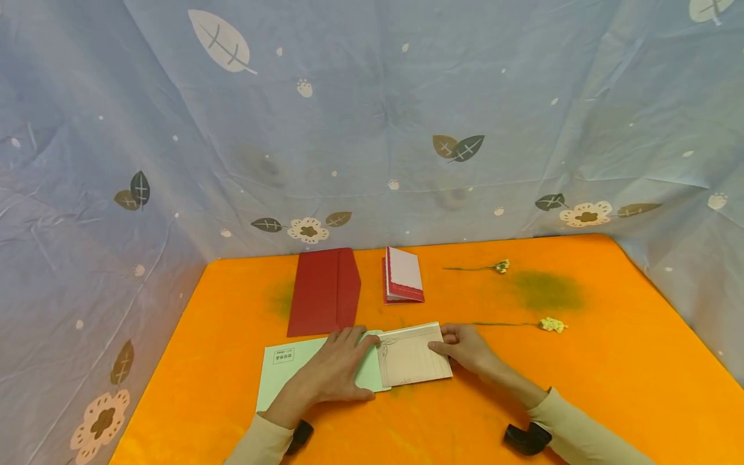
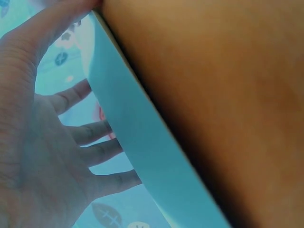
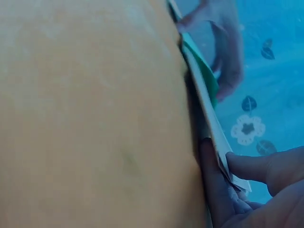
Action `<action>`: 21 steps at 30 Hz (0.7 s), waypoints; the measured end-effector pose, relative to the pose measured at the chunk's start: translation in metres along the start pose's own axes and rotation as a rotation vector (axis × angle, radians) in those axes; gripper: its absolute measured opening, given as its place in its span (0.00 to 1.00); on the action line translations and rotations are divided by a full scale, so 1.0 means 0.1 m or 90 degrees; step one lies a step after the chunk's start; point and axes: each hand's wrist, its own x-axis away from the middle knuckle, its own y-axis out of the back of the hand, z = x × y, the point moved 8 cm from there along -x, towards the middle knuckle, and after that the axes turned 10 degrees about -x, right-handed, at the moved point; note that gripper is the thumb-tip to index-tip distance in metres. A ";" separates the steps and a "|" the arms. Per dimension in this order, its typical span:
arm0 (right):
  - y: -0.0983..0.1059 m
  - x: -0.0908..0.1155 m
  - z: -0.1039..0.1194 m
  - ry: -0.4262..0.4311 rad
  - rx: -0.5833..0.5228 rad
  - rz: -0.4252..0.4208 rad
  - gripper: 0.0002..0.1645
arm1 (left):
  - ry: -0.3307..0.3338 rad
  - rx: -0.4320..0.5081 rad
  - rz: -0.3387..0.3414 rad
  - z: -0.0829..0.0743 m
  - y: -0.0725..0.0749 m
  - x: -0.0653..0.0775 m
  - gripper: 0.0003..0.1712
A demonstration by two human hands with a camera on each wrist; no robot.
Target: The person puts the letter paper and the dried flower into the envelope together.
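Note:
A pale green envelope with a small printed box lies at the front left of the table. My left hand spans it near its right end, fingers at the far edge and thumb at the near edge; the left wrist view shows the palm arched off the envelope. A folded cream sheet of letter paper with faint lines meets the envelope's right end; whether its tip lies inside, I cannot tell. My right hand pinches the paper's right end, thumb on top and fingers underneath, as the paper shows in the right wrist view.
Behind the green envelope lies a red envelope, flap to the right. A red and white folded card sits beside it. Two dried flower stems, one farther back and one nearer, lie to the right. Patterned cloth surrounds the orange table.

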 end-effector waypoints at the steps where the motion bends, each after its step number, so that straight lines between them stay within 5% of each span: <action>1: -0.04 -0.01 0.02 0.007 0.007 0.007 0.20 | 0.001 0.002 0.000 0.00 0.00 0.00 0.49; 9: -0.16 0.01 0.12 0.036 0.092 0.045 0.14 | -0.003 0.008 -0.010 -0.01 0.00 0.00 0.49; 21: -0.10 -0.04 0.05 -0.032 -0.040 0.056 0.19 | 0.001 0.006 -0.006 0.00 -0.01 0.00 0.49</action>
